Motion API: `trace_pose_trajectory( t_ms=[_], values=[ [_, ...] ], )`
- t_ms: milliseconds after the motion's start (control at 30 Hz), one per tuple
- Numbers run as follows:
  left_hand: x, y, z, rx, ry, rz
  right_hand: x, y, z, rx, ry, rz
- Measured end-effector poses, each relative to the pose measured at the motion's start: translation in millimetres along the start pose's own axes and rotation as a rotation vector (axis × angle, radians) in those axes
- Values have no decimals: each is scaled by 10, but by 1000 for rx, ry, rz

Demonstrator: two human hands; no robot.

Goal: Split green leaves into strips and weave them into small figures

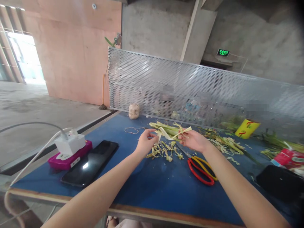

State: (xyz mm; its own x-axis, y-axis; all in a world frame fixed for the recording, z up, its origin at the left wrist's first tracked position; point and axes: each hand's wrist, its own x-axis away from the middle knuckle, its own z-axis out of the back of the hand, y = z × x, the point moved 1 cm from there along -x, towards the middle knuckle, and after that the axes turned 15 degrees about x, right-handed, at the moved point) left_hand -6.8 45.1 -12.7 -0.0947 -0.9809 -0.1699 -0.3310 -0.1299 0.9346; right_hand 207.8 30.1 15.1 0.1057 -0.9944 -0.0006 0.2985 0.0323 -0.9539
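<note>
Both grips are closed on the work: the left hand (147, 140) pinches one end of a pale leaf strip (163, 131) between thumb and fingers, and the right hand (193, 140) holds the other end. The strip hangs between them, twisted and slightly slack, above the blue surface (152, 185); whether it carries a finished knot cannot be told.

Just below the hands lies a loose pile of small knotted pieces (167, 152), which look like work already done. Behind the hands rests a bundle of longer leaf strips (172, 128), seemingly unworked, and more leaf scraps (225, 142) spread to the right. By that measure the work seems well under way, with the strip in hand unfinished and material left over; how many pieces are wanted does not show.

The scissors (201, 172), with one red and one yellow handle, lie near the right forearm, held by neither hand. A black phone (90, 163) lies well to the left, beside a purple-and-white power strip (71, 158).
</note>
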Motion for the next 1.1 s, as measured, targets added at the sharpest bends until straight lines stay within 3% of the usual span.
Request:
trace_pose_trajectory(
  t_ms=[100,200,300,500,567,767,1100],
  values=[
    [11,14,-7,16,-15,5,92,35,-116,-22,-161,-69],
    [19,22,-15,42,-38,16,121,113,-223,198,-278,-201],
    [35,16,-34,57,-68,30,76,155,-299,446,-184,-236],
    [86,15,-73,43,-108,55,21,71,-315,636,194,4],
    [112,23,-89,39,-139,67,62,36,-332,651,252,103],
    [244,38,-185,77,-243,113,206,23,-491,600,172,385],
    [250,47,-191,305,-310,315,249,100,-426,291,72,377]
  ],
)
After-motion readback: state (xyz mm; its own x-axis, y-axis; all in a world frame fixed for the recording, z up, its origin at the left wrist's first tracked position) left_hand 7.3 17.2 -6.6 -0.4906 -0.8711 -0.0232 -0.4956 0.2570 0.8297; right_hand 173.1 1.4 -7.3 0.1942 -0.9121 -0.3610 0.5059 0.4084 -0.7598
